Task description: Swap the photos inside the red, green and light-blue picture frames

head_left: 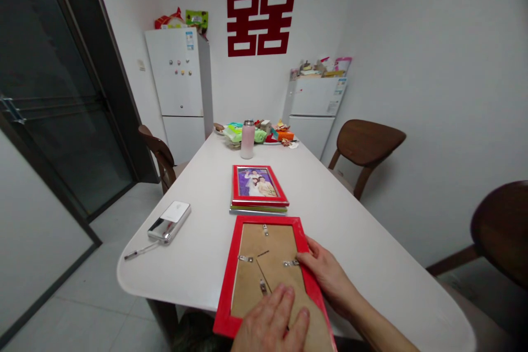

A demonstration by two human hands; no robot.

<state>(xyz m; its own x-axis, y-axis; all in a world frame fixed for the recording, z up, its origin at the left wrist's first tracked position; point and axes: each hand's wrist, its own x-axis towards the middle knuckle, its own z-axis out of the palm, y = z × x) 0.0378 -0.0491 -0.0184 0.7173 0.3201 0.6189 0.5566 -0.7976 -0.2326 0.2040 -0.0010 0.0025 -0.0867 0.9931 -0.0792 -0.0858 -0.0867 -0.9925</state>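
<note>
A red picture frame [231,278] lies face down at the near edge of the white table [350,220], its brown backing board and small metal clips showing. My left hand [272,322] rests flat on the lower part of the backing, fingers stretched out. My right hand [328,275] lies along the frame's right rim, with its thumb at the right-hand clip. Further back, another red frame [259,184] with a photo lies face up on a small stack of frames.
A white and silver power bank [170,221] with a cable lies to the left. A pink bottle [247,140] and snack packets stand at the table's far end. Brown chairs [365,148] flank the table; two white fridges [179,82] stand against the back wall.
</note>
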